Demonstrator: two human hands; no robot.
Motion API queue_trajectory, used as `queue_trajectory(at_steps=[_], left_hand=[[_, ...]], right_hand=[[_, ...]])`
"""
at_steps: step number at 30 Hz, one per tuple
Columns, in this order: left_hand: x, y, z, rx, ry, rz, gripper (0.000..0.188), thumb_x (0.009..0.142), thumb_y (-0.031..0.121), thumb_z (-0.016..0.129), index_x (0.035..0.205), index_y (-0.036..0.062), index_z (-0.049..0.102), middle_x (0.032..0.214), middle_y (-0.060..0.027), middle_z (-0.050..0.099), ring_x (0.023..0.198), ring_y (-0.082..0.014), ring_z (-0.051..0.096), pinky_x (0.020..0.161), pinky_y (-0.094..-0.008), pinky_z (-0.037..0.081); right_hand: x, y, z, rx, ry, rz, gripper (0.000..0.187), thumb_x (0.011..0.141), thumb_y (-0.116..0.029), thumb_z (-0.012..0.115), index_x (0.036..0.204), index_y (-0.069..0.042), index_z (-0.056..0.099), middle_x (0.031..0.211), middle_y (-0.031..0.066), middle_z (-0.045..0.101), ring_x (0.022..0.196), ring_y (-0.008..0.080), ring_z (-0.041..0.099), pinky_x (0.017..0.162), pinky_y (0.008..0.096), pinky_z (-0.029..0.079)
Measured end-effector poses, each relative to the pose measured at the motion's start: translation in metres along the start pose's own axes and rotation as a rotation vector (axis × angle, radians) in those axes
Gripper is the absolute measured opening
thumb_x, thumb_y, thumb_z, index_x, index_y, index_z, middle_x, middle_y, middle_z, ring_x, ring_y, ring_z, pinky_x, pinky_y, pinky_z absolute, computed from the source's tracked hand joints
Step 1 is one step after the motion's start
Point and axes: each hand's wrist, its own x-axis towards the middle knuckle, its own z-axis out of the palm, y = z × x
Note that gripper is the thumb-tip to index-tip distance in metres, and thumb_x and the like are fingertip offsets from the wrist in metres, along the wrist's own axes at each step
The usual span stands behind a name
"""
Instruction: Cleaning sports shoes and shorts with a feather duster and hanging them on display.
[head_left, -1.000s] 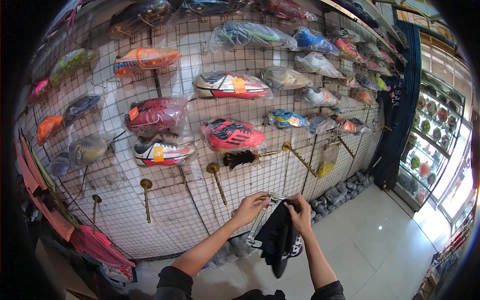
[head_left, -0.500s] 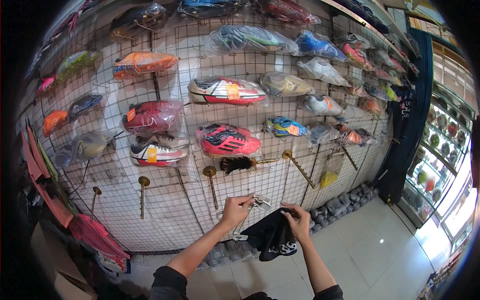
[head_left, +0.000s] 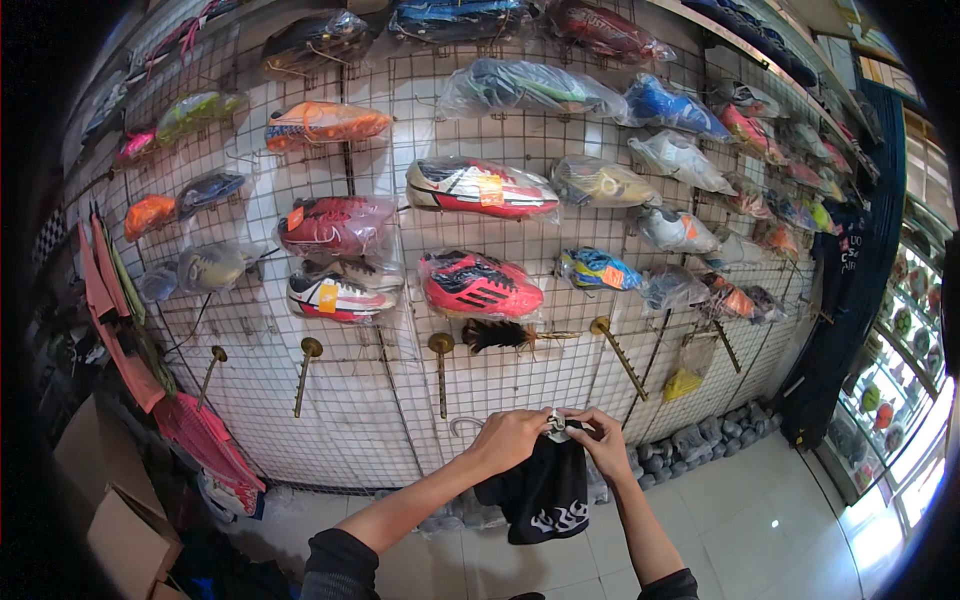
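In front of the mesh wall, my left hand (head_left: 505, 443) is closed around a pale clip hanger (head_left: 557, 425), whose hook (head_left: 465, 427) sticks out to the left of my knuckles. My right hand (head_left: 602, 438) pinches the top edge of a small black cloth garment (head_left: 548, 490) right beside the clip. White flame-like shapes run along the garment's lower edge as it hangs down. The fingers of both hands nearly meet at the clip. I cannot tell whether its jaws grip the cloth.
Plastic-wrapped sports shoes (head_left: 482, 187) hang in rows on the wire mesh wall. Brass pegs (head_left: 440, 375) jut out below them, near a black feathery duster (head_left: 497, 335). Grey wrapped bundles (head_left: 700, 440) line the wall's foot. Cardboard boxes (head_left: 125, 530) stand at lower left.
My hands have come together, bringing the hanger's clip against the garment's top edge. The garment now hangs straighter beneath them. The whole view has shifted a little.
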Motion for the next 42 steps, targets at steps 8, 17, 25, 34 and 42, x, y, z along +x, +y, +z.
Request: queue_trajectory(at_steps=[8, 17, 25, 34, 42], left_hand=[[0.019, -0.005, -0.005, -0.168, -0.058, -0.11, 0.03, 0.081, 0.017, 0.062, 0.109, 0.0039, 0.06, 0.1, -0.0133, 0.055, 0.095, -0.0289, 0.055, 0.084, -0.035, 0.045], [-0.031, -0.128, 0.025, 0.028, 0.358, -0.287, 0.047, 0.076, 0.014, 0.069, 0.12, 0.0069, 0.053, 0.122, -0.0196, 0.04, 0.115, -0.0317, 0.041, 0.098, -0.0413, 0.033], [-0.012, -0.235, 0.046, -1.376, -0.205, -0.802, 0.037, 0.092, 0.014, 0.052, 0.125, -0.0004, 0.048, 0.117, -0.0088, 0.056, 0.104, -0.0134, 0.053, 0.088, -0.0265, 0.044], [0.012, -0.3, 0.023, -1.4, -0.234, -0.864, 0.044, 0.088, 0.023, 0.057, 0.124, -0.0006, 0.05, 0.109, -0.0096, 0.06, 0.094, -0.0139, 0.059, 0.08, -0.0274, 0.05], [0.01, -0.328, 0.043, -1.389, -0.038, -1.035, 0.043, 0.088, 0.033, 0.055, 0.116, 0.0, 0.054, 0.107, -0.008, 0.061, 0.097, -0.0176, 0.058, 0.083, -0.0342, 0.048]], right_hand=[[0.02, 0.0, -0.011, -0.059, -0.108, 0.129, 0.039, 0.071, 0.003, 0.071, 0.106, 0.0, 0.053, 0.089, 0.0054, 0.064, 0.083, 0.0098, 0.06, 0.07, 0.0208, 0.048], [0.064, 0.059, -0.052, 0.212, 0.255, 0.276, 0.036, 0.069, 0.007, 0.069, 0.103, 0.004, 0.057, 0.083, 0.0094, 0.066, 0.074, 0.0131, 0.063, 0.067, 0.0225, 0.051], [0.145, 0.123, -0.066, 0.196, 0.207, 0.523, 0.031, 0.073, -0.002, 0.071, 0.102, -0.002, 0.06, 0.083, 0.0037, 0.063, 0.071, 0.0106, 0.059, 0.063, 0.0218, 0.047], [0.252, 0.215, -0.072, -0.972, 0.245, 0.098, 0.03, 0.077, -0.023, 0.066, 0.103, -0.009, 0.062, 0.105, 0.0136, 0.06, 0.104, 0.0291, 0.054, 0.08, 0.0374, 0.045], [0.281, 0.253, -0.067, -1.512, 0.035, -0.096, 0.022, 0.078, -0.012, 0.054, 0.099, -0.011, 0.059, 0.119, 0.0154, 0.052, 0.128, 0.0331, 0.031, 0.106, 0.0525, 0.022]])
